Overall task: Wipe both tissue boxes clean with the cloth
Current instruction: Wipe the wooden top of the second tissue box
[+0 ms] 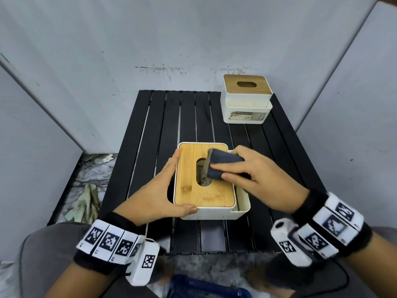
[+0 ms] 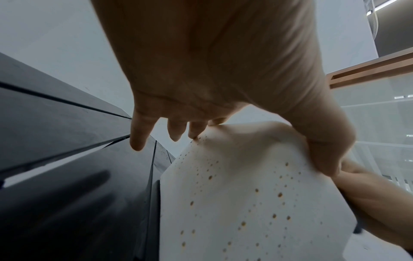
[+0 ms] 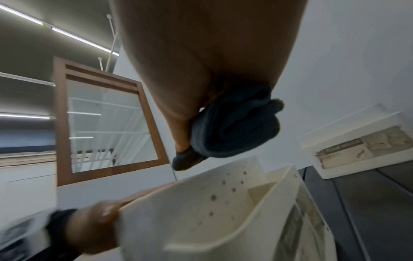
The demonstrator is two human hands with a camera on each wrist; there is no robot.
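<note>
The near tissue box (image 1: 199, 190), white with a bamboo lid and an oval slot, sits mid-table; brown specks dot its white walls (image 2: 245, 203). My left hand (image 1: 165, 186) grips its front-left corner, fingers along the left side and thumb on the front edge. My right hand (image 1: 253, 179) holds a folded dark blue cloth (image 1: 223, 164) on the lid at the slot's right rim. In the right wrist view the cloth (image 3: 234, 127) bulges from my fingers above the box (image 3: 201, 220). The second tissue box (image 1: 247, 100) stands untouched at the back right.
The black slatted table (image 1: 163, 125) is hemmed in by pale walls behind and on both sides. A crumpled greenish rag (image 1: 88, 201) lies on the floor at the left. A blue object (image 1: 204, 287) sits below the table's near edge.
</note>
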